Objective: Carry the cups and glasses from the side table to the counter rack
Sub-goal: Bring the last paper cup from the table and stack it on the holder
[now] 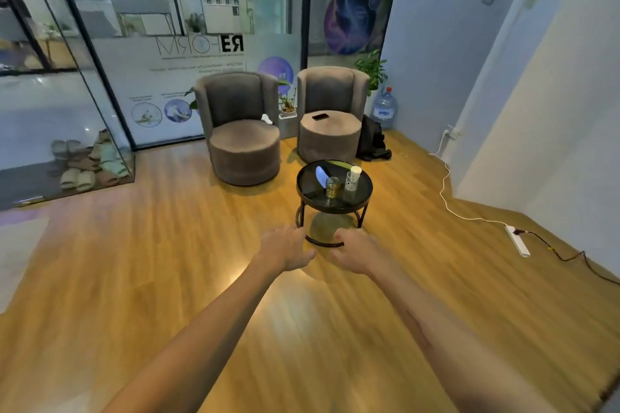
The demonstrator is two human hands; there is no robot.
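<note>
Glass with amber liquid and white cup stand side by side on round black desk, far of both hands. Left hand and right hand outstretched over floor, grip released, holding nothing.

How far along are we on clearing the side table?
Nothing looks done yet: the glass with amber liquid and the white cup both stand on the round side table. The left hand and right hand reach forward, holding nothing, short of the table. Both pickups and the carry remain; no rack in view.
</note>
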